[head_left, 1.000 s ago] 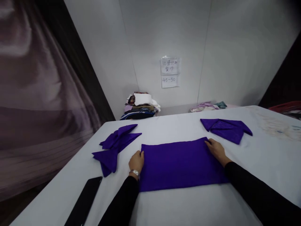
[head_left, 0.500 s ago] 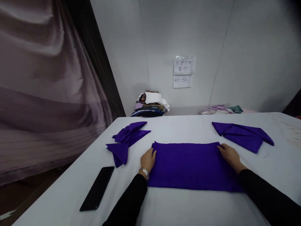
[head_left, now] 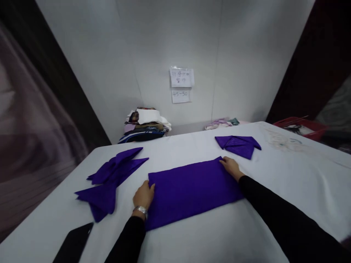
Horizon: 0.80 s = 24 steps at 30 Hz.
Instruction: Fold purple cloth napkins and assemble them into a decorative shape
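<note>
A purple cloth napkin (head_left: 189,193) lies before me on the white table, folded into a wide flat rectangle. My left hand (head_left: 144,195), with a silver watch at the wrist, pinches its left edge near the far corner. At the far right corner, the fingers of my right hand (head_left: 230,167) are closed on the cloth. To the left rests a purple cloth (head_left: 109,186) folded into a shape with pointed tips. Another folded purple cloth (head_left: 240,144) lies beyond my right hand.
A dark phone (head_left: 74,243) lies at the table's near left. Behind the far edge are a stack of folded clothes (head_left: 148,124) and some lilac fabric (head_left: 218,124). Paper signs (head_left: 181,84) hang on the wall. A red basket (head_left: 301,126) stands at the far right.
The view has turned to the right, so the table things appear further left. Both hands keep hold of the napkin, whose small raised flap at the far left corner now looks flatter.
</note>
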Available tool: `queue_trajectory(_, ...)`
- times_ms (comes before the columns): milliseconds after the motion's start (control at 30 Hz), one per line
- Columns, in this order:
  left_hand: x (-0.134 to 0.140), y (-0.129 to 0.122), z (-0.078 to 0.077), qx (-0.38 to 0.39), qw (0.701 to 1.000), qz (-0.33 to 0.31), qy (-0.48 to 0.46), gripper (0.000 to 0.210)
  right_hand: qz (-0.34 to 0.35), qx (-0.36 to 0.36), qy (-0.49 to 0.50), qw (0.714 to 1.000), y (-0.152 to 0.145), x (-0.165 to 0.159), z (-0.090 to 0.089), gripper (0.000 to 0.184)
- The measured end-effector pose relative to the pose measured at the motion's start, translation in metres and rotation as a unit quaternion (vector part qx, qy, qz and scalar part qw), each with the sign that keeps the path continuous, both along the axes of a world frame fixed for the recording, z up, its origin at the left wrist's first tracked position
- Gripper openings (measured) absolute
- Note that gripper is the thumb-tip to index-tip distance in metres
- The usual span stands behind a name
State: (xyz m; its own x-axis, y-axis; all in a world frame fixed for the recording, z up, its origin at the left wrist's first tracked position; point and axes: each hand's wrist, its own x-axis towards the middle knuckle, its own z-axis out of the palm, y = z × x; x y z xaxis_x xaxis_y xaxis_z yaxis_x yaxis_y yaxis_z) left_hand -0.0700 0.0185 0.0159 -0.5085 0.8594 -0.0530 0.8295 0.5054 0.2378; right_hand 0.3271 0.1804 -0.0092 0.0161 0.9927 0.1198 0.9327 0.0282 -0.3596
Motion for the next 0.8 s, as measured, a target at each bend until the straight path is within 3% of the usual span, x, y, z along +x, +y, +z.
queue_trajectory(367, -0.003, -0.005, -0.006, 0.048, 0.999, 0.011, 0.005, 0.049, 0.011, 0.014, -0.01, 1.0, -0.003, 0.007, 0.004, 0.032)
queue_trajectory(500, 0.003, -0.011, -0.006, 0.113, 0.989, -0.038, 0.087, 0.047, 0.042, 0.048, -0.005, 0.998, -0.012, -0.002, 0.009, 0.041)
queue_trajectory(600, 0.025, -0.019, -0.012, 0.14, 0.974, -0.13, 0.121, 0.048, 0.144, 0.078, 0.003, 0.987, -0.042, -0.031, 0.01, 0.04)
queue_trajectory(667, 0.042, -0.025, -0.019, 0.132, 0.967, -0.187, 0.114, 0.051, 0.266, 0.077, 0.02, 0.961, -0.073, -0.057, 0.008, 0.044)
queue_trajectory(800, 0.061, -0.033, -0.032, 0.067, 0.97, -0.213, 0.1, 0.06, 0.432, 0.004, 0.017, 0.902, -0.125, -0.093, 0.005, 0.058)
